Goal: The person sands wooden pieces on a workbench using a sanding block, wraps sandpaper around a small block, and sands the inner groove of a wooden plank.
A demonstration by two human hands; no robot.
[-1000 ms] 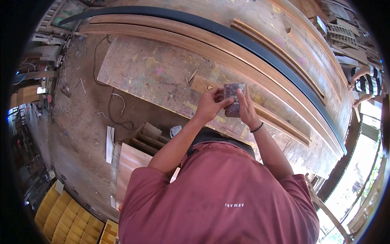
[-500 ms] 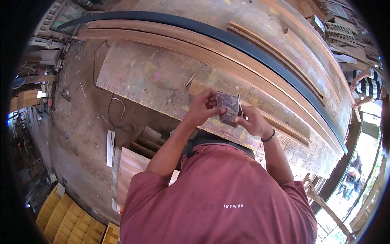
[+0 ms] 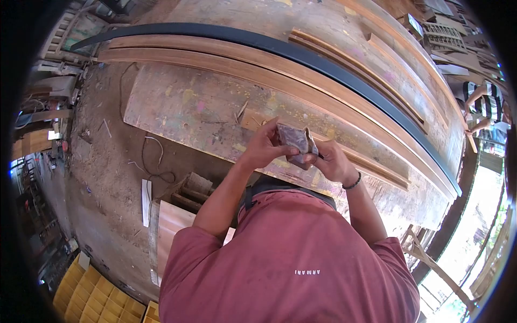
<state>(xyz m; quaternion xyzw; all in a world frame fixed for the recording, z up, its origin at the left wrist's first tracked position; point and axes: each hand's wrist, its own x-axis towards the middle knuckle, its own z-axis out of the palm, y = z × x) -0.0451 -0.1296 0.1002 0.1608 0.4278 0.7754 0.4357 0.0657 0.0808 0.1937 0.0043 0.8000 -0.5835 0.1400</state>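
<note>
Close to my body, over the near edge of the workbench (image 3: 167, 116), both hands grip a worn piece of sandpaper (image 3: 293, 138). It is dull purple-brown with pale dusty patches, and it looks bent or folded. My left hand (image 3: 263, 149) pinches its left side, thumb across the front. My right hand (image 3: 335, 163) is closed on the right edge, where the sheet curls up; some of those fingers are hidden behind it. Just beyond my left hand, a small flat piece of wood (image 3: 251, 119) lies on the bench.
Long wooden strips (image 3: 215, 59) and a long dark strip (image 3: 269, 44) run across the bench. Shorter mouldings (image 3: 355, 75) lie farther back. A person in a striped top (image 3: 484, 99) stands at the far right. Yellow crates (image 3: 97, 290) sit on the floor at lower left.
Both hands and the sandpaper have shifted slightly left in view. The sheet's right edge now looks more folded between the fingers. The whole view has also moved a little.
</note>
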